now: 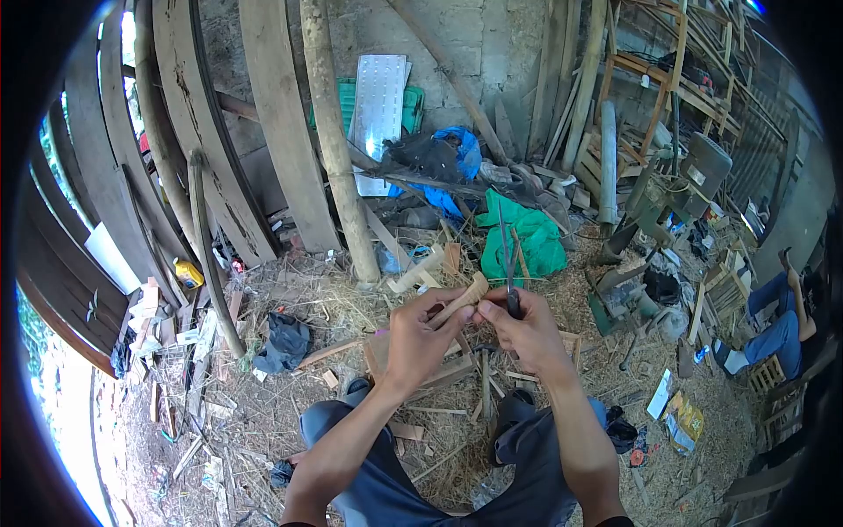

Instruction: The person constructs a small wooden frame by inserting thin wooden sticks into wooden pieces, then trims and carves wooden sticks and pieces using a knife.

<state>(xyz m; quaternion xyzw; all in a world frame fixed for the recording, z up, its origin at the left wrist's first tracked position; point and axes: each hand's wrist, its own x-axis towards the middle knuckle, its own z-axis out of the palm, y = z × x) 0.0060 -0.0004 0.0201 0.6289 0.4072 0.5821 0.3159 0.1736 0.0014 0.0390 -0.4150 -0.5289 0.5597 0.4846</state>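
My left hand (pixel 417 332) is closed around a small pale carved wooden piece (pixel 466 301), which has a rounded knob at its upper end. In my right hand (pixel 529 334) is a knife (pixel 505 241), gripped by its dark handle, with the long narrow blade pointing up and away. My right thumb and fingertips meet the wooden piece beside its knob. The two hands are close together above my knees. Just behind them, another pale piece of wood (pixel 416 269) lies over the litter, and a wooden block (pixel 378 356) is partly hidden below my left hand.
Shavings and scraps cover the ground. A green plastic bag (pixel 524 237) lies ahead, near a leaning wooden pole (pixel 338 149). A machine (pixel 672 189) stands to the right. Farther right, a seated person in blue trousers (pixel 773 329) is partly visible. Planks (pixel 198 114) lean at left.
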